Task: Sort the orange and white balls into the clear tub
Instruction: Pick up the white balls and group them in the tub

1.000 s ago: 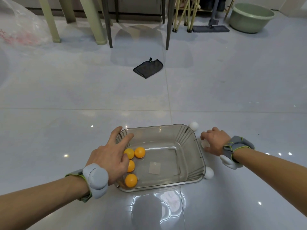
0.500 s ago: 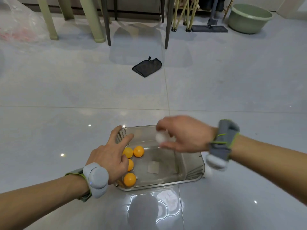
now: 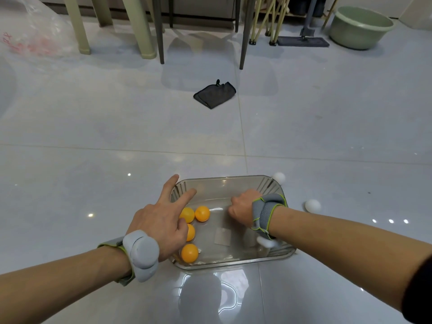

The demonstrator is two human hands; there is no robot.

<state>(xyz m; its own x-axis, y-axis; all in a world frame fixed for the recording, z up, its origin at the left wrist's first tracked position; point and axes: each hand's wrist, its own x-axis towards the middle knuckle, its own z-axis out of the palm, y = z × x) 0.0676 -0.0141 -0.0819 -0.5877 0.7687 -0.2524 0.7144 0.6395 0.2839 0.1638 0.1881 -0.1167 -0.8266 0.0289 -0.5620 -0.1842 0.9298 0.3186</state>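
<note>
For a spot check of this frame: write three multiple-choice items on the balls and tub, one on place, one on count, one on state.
1. Where do the orange balls lie?
A. tub's left side
B. floor
C. green basin

2. How many white balls show on the floor beside the tub?
A. none
B. two
C. five

3. The left hand is
A. fisted
B. spread over the tub's left edge
C. holding the cloth

A: they cluster by the left wall.
B: both lie right of the tub.
B: fingers extended.

Glossy grey tile floor (image 3: 93, 127) under clear tub (image 3: 224, 183), two white balls (image 3: 312, 205), dark cloth (image 3: 214, 95), green basin (image 3: 360, 28).
</note>
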